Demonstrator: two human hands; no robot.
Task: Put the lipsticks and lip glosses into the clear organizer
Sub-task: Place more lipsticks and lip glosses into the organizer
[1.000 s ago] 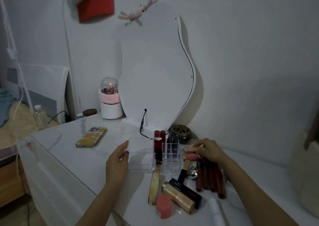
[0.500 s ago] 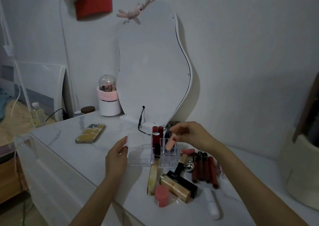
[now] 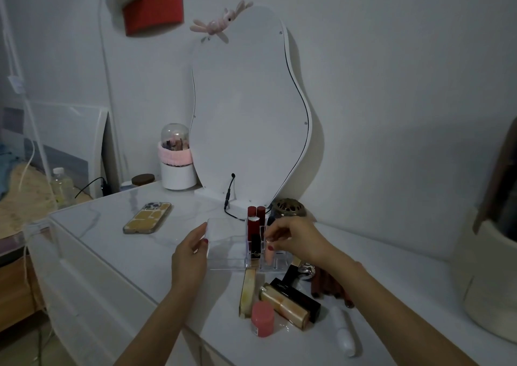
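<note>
**A:** Where is the clear organizer [image 3: 223,246] sitting?

**B:** It is standing on the white tabletop [image 3: 134,256], just in front of the base of the wavy white mirror [image 3: 246,108]. Two red lipsticks [image 3: 256,220] are standing upright in its back slots, and a dark tube with gold lettering [image 3: 255,246] is standing in a slot in front of them.

**A:** What are the hands doing?

**B:** The left hand [image 3: 190,256] is resting against the organizer's left end, fingers fairly straight and touching the clear wall. The right hand [image 3: 296,239] is hovering over the organizer's slotted right half, its curled fingertips pinching the top of a pale pink lipstick [image 3: 270,255], which is hanging upright inside a front slot. Whether its bottom is touching the floor of the slot, I cannot tell.

**A:** And the remaining cosmetics?

**B:** They are lying just in front of the organizer: a gold tube [image 3: 247,291], a second gold tube [image 3: 285,304], a black tube [image 3: 296,295] and a short pink cylinder [image 3: 262,318] standing upright. Front-right of the organizer, dark red lip glosses [image 3: 326,283] are lying partly under the right forearm, with a white tube [image 3: 344,335] beyond them. A phone [image 3: 147,218] is lying to the organizer's left.
</note>
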